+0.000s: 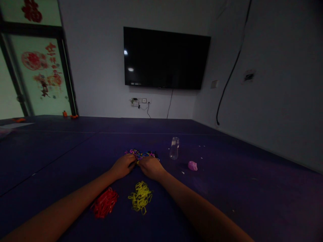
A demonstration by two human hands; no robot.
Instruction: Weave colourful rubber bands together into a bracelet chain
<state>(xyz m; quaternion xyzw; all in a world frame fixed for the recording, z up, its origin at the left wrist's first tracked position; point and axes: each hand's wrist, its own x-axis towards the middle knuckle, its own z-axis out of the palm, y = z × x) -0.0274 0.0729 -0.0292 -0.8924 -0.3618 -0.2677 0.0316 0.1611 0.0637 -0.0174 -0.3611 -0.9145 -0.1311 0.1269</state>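
Light is dim; a black screen hangs on the grey wall, pale glints at its left; sockets and wires sit below. At left, a dark-framed door bears red decorations; at right, a black cable runs down the side wall; a purple table spreads below.

We count two hands, one left hand and one right hand, and three heaps of bands: one mixed heap at our fingertips, one red heap and one yellow heap on the near side of our hands. We see one clear bottle and one pink object to the right of our right hand, and one television far beyond both; the single bands we cannot number.
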